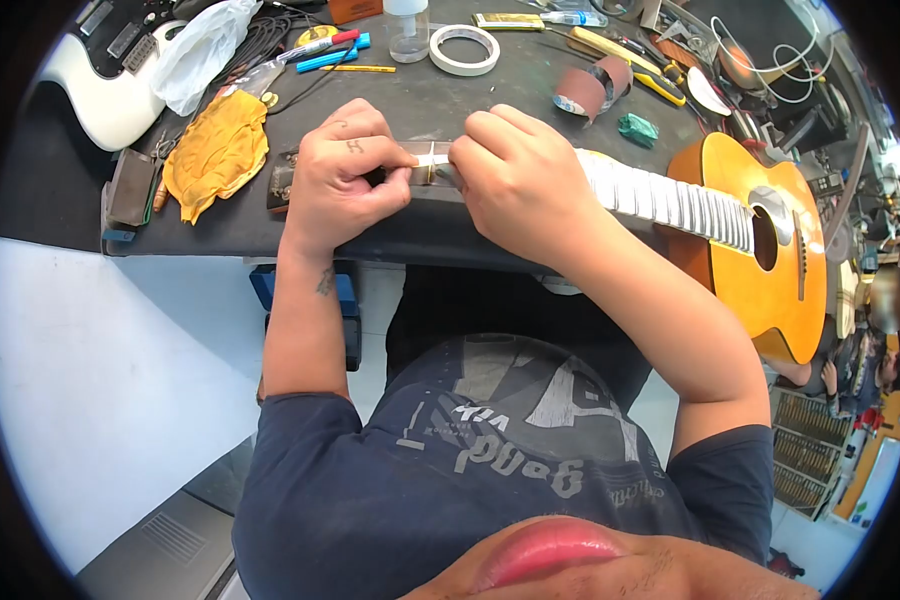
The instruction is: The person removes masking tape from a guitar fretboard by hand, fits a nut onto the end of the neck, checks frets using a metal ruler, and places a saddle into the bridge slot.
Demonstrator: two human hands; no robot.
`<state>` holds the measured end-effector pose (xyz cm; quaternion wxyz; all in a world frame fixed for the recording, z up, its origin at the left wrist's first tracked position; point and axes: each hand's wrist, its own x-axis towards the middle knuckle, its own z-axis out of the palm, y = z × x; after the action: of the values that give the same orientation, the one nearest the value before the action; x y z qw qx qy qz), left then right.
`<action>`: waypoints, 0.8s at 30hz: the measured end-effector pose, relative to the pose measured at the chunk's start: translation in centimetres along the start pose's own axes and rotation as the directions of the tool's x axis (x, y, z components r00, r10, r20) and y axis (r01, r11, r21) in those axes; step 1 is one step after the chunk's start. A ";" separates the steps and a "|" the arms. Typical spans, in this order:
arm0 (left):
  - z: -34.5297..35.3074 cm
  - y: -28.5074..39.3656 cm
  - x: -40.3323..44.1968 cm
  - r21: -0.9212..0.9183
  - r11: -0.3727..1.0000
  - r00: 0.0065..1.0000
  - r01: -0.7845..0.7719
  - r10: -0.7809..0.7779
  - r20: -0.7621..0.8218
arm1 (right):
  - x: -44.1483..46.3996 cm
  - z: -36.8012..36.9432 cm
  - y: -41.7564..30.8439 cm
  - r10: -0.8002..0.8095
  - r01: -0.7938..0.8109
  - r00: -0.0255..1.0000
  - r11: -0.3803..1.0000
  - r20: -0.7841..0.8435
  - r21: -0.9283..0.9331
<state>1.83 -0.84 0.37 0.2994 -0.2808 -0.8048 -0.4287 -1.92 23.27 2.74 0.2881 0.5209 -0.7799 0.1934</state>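
Note:
An acoustic guitar (715,200) lies along the bench edge, its orange body at the right and its neck running left under my hands. White tape (660,198) covers the fretboard between the frets. My left hand (355,170) is closed in a pinch beside the nut end of the neck; what its fingertips hold is too small to name. My right hand (520,180) curls closed over the neck, close to the left. A grey edge shows by its fingers, but the thing it grips is mostly hidden. The dark headstock (282,182) shows partly behind my left wrist.
Behind my hands on the dark bench (350,95) are a masking tape roll (464,50), a clear bottle (406,30), markers (332,55) and curled sandpaper (595,85). A yellow cloth (215,155) and a white guitar body (105,95) lie left.

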 end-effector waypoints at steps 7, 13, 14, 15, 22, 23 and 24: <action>-0.4 0.1 0.1 -0.090 0.995 0.997 -0.038 0.043 0.057 | 0.4 -1.0 -0.7 0.044 -0.047 0.998 0.997 0.034 0.069; -1.1 0.4 0.2 -0.199 0.972 0.992 0.122 -0.117 0.034 | -0.5 -4.3 1.3 0.309 -0.312 0.948 0.950 0.080 0.017; -0.9 0.7 0.2 -0.245 0.954 0.983 0.176 -0.182 -0.004 | -1.9 -5.7 2.9 0.359 -0.364 0.917 0.931 0.172 -0.003; -0.8 1.0 0.3 -0.292 0.930 0.968 0.225 -0.248 -0.044 | -2.7 -6.9 4.4 0.402 -0.410 0.877 0.912 0.261 -0.028; 4.5 8.6 5.1 0.244 0.969 0.997 0.034 -0.051 0.065 | -2.8 -7.9 6.5 0.550 -0.685 0.667 0.717 0.502 0.125; 6.3 8.5 5.0 0.360 0.933 0.995 -0.025 -0.011 0.096 | -3.1 -7.5 6.5 0.534 -0.651 0.705 0.748 0.467 0.127; 7.3 8.5 4.9 0.466 0.885 0.988 0.003 -0.076 0.137 | -3.1 -7.5 6.2 0.502 -0.589 0.740 0.805 0.447 0.070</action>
<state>2.85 10.44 5.08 0.2871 -0.2163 -0.9099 -0.2069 -4.91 32.37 6.40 -0.0064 0.3236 -0.9162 0.2365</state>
